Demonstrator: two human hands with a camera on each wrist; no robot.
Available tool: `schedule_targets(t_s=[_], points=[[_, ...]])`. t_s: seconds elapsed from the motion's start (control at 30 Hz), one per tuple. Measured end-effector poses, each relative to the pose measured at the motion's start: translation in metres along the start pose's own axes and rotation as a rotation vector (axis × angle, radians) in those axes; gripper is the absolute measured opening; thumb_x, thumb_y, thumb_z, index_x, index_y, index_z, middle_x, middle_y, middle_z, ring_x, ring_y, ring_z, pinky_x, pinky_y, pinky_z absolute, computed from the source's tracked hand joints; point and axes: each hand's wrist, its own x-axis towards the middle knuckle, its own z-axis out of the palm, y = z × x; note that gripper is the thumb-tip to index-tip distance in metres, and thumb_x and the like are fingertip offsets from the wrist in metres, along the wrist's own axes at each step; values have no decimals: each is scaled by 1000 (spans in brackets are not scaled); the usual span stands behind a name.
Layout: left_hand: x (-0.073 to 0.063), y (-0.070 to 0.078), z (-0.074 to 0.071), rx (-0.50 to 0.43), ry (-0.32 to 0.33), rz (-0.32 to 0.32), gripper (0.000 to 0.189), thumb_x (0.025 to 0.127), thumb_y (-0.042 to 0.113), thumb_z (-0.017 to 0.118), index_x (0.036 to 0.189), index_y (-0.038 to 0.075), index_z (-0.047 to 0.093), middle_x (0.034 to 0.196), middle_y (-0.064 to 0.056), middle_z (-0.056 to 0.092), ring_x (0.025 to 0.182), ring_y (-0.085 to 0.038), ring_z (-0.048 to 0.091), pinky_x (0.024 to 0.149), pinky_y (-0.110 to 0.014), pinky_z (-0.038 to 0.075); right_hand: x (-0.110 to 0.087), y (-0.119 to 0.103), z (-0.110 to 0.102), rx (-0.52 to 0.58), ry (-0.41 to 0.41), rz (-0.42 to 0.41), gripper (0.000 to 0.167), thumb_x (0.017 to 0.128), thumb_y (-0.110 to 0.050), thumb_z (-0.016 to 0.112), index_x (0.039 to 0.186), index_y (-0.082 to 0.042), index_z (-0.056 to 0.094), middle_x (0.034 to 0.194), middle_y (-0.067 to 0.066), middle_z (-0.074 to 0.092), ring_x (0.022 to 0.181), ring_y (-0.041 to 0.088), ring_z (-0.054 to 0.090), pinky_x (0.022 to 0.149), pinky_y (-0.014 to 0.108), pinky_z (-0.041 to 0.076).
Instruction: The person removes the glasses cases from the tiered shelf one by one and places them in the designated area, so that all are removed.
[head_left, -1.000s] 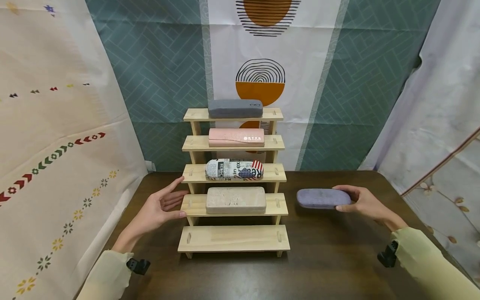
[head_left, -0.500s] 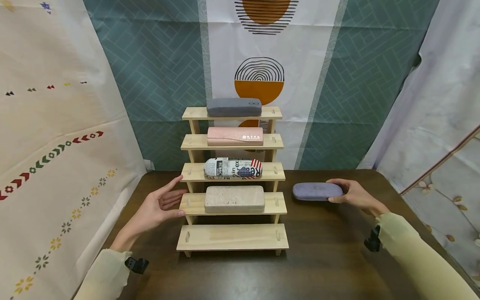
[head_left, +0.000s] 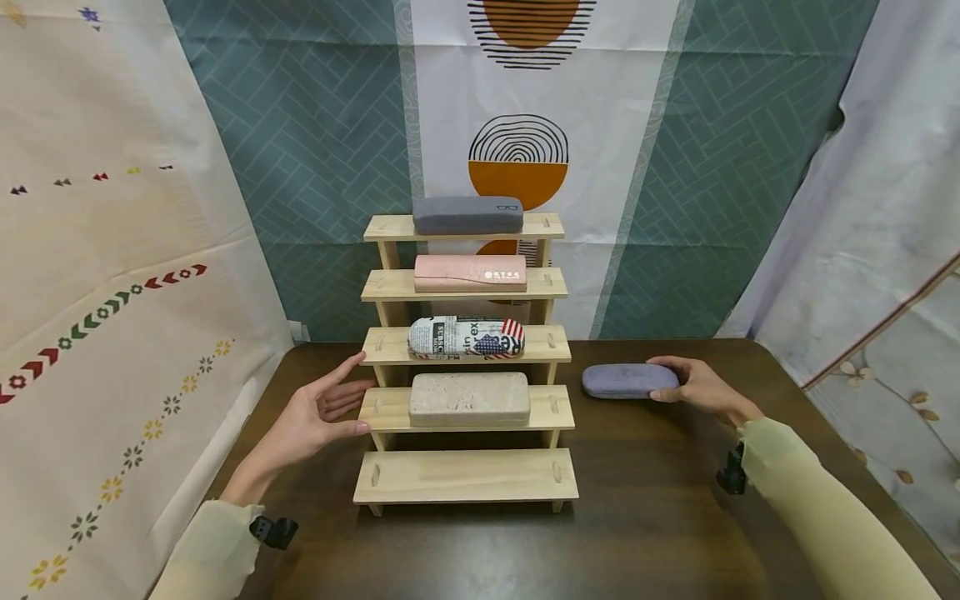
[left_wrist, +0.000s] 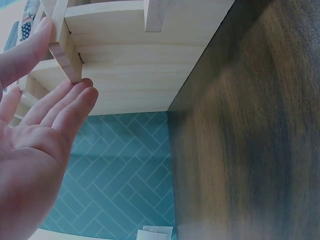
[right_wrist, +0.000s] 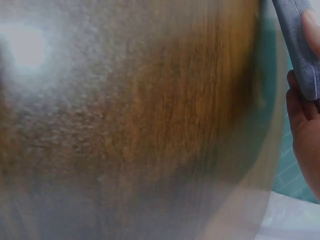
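Observation:
My right hand (head_left: 693, 387) pinches the right end of a purple glasses case (head_left: 618, 381) between thumb and fingers. The case points lengthwise toward the wooden stepped rack (head_left: 465, 477), off to its right. In the right wrist view the thumb lies on one side of the glasses case (right_wrist: 299, 55), with fingers around its end. At the rack's left side my left hand (head_left: 303, 421) has its fingers extended, with thumb tip and index fingertip at the shelf ends. From the left wrist, those fingertips (left_wrist: 89, 95) show right at a shelf's corner.
Four of the rack's shelves carry one case each: grey (head_left: 467, 217) on top, then pink (head_left: 470, 275), newsprint-patterned (head_left: 465, 338) and cream (head_left: 468, 400). The lowest shelf is bare. A dark wooden table (head_left: 645, 517) lies below; patterned cloths (head_left: 667, 208) hang behind and at the sides.
My right hand has carried the purple glasses case leftward and slightly farther back, closer to the rack, slowing over the last half second. The left hand has kept its place.

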Motion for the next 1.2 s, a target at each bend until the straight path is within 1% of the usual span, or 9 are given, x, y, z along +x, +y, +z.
schedule_targets(t_s=[0.27, 0.4, 0.53, 0.63, 0.73, 0.87, 0.93, 1.13, 1.2], points=[[0, -1, -1, 2, 3, 3, 104, 83, -6, 87, 168, 19, 32, 149, -33, 52, 136, -41, 55, 106, -39, 52, 8, 1, 0, -47, -25, -15, 69, 92, -17, 84, 150, 3, 53, 146, 27, 53, 115, 30, 54, 88, 23, 47], [0, -1, 0, -1, -2, 10, 103, 84, -6, 86, 168, 18, 32, 150, -33, 50, 137, -44, 53, 107, -37, 51, 12, 1, 0, -77, -33, -23, 69, 92, -15, 84, 151, 5, 52, 148, 30, 49, 115, 32, 53, 87, 26, 48], [0, 0, -1, -6, -2, 10, 103, 84, -5, 87, 168, 19, 32, 151, -30, 51, 137, -47, 51, 107, -38, 51, 16, 2, 0, -94, -40, -28, 71, 93, -14, 83, 152, 6, 49, 151, 32, 46, 121, 38, 52, 91, 33, 49], [0, 0, -1, -12, -2, 8, 103, 83, -5, 87, 168, 19, 32, 151, -30, 51, 137, -47, 51, 107, -39, 50, 18, 0, 0, -99, -39, -35, 72, 92, -14, 83, 152, 7, 49, 151, 32, 46, 123, 38, 51, 94, 33, 48], [0, 0, -1, -15, -4, 2, 103, 83, -5, 86, 168, 19, 32, 151, -31, 50, 137, -46, 51, 108, -38, 50, 20, -1, 1, -96, -31, -38, 72, 91, -12, 84, 151, 7, 50, 150, 32, 48, 123, 37, 52, 91, 27, 48], [0, 1, 0, -18, -6, -5, 103, 84, -6, 86, 168, 19, 32, 151, -32, 50, 137, -48, 50, 108, -40, 50, 23, 1, 2, -97, -23, -44, 71, 91, -9, 83, 151, 8, 50, 149, 33, 48, 123, 39, 53, 90, 26, 48], [0, 1, 0, -20, -7, -6, 103, 84, -5, 86, 168, 18, 32, 151, -32, 49, 137, -49, 50, 108, -40, 50, 25, 2, 2, -95, -23, -43, 70, 92, -9, 83, 151, 9, 49, 149, 34, 48, 123, 40, 53, 92, 28, 48], [-1, 0, 0, -12, -2, -12, 104, 83, -5, 87, 168, 20, 32, 151, -26, 52, 137, -47, 51, 108, -39, 50, 27, 2, 3, -86, -26, -48, 69, 91, -8, 82, 150, 10, 49, 151, 35, 45, 130, 43, 48, 101, 43, 46], [-1, 0, 0, -14, 0, -8, 104, 83, -5, 87, 168, 20, 32, 150, -27, 53, 137, -48, 50, 107, -38, 50, 27, 1, 3, -81, -28, -50, 70, 91, -8, 82, 150, 10, 49, 152, 35, 45, 131, 44, 47, 103, 46, 45]])
